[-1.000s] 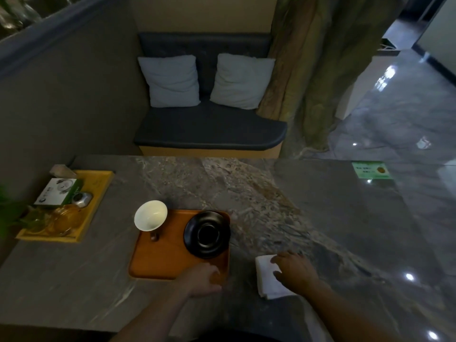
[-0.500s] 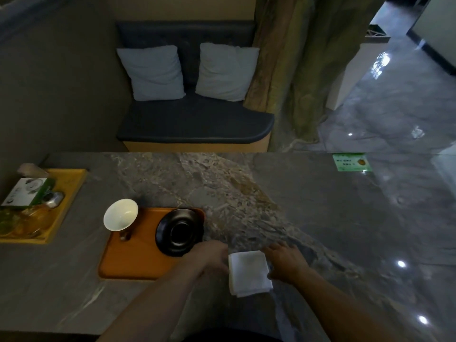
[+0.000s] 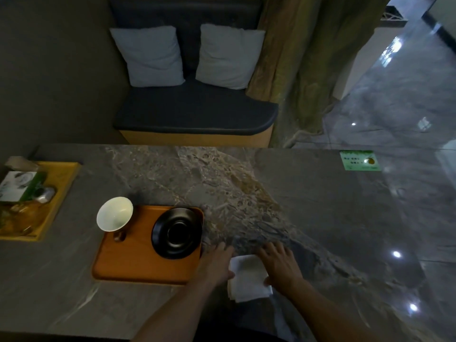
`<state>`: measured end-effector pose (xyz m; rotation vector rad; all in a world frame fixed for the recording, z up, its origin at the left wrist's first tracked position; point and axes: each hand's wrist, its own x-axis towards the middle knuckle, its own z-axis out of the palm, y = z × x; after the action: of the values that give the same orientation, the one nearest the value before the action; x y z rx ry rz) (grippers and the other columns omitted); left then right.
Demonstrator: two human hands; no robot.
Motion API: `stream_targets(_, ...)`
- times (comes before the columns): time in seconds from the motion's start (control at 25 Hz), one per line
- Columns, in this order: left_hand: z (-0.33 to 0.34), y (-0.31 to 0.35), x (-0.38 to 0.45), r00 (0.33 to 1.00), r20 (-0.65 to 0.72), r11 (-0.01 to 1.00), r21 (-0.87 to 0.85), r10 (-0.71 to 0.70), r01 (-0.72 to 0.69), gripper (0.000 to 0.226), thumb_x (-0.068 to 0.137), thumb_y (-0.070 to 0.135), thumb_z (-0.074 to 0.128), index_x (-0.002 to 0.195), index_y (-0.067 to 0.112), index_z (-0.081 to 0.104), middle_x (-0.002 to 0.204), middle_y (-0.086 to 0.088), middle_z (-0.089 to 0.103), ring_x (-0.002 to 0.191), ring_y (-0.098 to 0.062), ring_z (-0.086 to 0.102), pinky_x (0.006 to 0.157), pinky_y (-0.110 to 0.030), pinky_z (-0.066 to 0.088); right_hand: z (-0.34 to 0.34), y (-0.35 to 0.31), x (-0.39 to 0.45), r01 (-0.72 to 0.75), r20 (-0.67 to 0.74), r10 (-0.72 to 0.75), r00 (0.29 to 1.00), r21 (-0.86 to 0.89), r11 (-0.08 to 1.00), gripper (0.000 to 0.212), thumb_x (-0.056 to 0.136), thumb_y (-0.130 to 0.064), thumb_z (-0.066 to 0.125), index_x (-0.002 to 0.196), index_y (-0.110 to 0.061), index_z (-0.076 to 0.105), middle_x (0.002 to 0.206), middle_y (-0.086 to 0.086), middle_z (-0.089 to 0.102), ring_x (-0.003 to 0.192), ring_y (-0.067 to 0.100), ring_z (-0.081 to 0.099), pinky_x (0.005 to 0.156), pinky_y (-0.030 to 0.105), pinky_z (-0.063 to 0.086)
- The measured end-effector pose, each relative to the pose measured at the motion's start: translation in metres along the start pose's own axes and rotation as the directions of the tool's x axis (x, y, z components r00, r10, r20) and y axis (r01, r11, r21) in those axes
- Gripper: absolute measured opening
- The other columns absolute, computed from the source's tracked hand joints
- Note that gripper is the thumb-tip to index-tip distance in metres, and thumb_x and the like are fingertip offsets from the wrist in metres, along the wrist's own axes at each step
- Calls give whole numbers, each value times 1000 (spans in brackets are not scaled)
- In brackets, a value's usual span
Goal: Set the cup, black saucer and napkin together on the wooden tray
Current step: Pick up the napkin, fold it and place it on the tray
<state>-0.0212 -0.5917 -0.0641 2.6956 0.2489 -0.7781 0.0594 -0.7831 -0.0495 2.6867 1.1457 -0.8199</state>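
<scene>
The wooden tray (image 3: pixel 138 265) lies on the stone table, near the front edge. A black saucer (image 3: pixel 176 233) sits on the tray's right half. A white cup (image 3: pixel 114 217) stands at the tray's far left corner, overhanging the edge. A folded white napkin (image 3: pixel 248 278) lies on the table just right of the tray. My left hand (image 3: pixel 217 264) rests on the napkin's left edge, fingers spread. My right hand (image 3: pixel 280 264) lies flat on the napkin's right side. Neither hand has lifted it.
A yellow tray (image 3: pixel 61 193) with a box, a jar and small items stands at the table's left edge. A green card (image 3: pixel 359 160) lies at the far right. Behind the table is a dark bench (image 3: pixel 195 114) with two grey cushions.
My left hand has moved from the tray's front right corner over to the napkin's left edge. My right hand has stayed on the napkin. The view has shifted.
</scene>
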Motion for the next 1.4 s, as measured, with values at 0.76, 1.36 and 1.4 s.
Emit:
stream_targets(0.76,21,15,-84,943,80,63,-992,-322,106,15,90,13,65,102,22,62,95,-8,67,85,-20,63,64,-27,50,2,-26,-59,-39,23,208,978,996,75,15,92,-3,59,103,-13,59,101,14,65,80,17,63,65,31,52)
stream_targets(1.36,-11,-12,-127,689,-193,275,-961,-699,10,39,96,54,44,89,21,63,87,2,70,84,-15,68,76,-36,55,-18,-151,-26,-36,-161,450,878,916,399,14,98,-41,44,108,-31,44,93,6,62,85,25,61,73,37,50)
stream_targets(1.4,-13,-23,-130,685,-232,322,-947,-690,3,37,97,53,43,92,22,62,87,2,70,84,-14,68,77,-36,55,-19,-163,-21,7,-209,446,870,910,414,7,99,-40,42,103,-33,42,86,3,61,80,23,61,68,34,48)
